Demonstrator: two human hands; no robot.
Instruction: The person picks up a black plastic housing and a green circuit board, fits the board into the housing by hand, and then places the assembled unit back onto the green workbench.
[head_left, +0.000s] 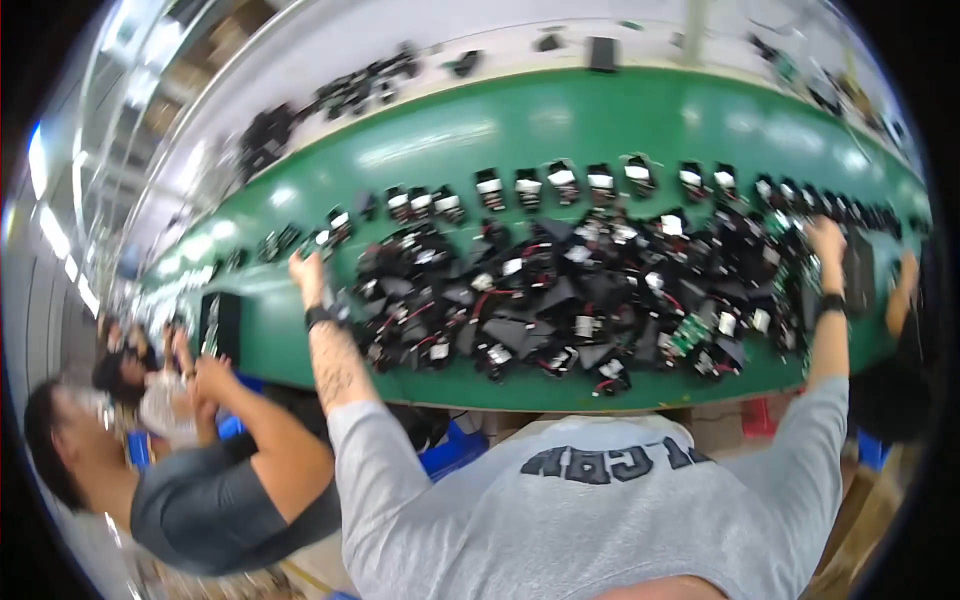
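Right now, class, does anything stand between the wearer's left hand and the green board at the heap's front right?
Yes: much of the black heap lies across the straight line from the left hand to the green board.

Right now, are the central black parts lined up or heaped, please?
Heaped: the black parts overlap at mixed angles on the green table.

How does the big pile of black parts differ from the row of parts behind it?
The pile is jumbled; the row is spread out in a line. The pile forms a deep patch in front; the row is a thin strip beyond it. Both are mostly black, on the green tabletop.
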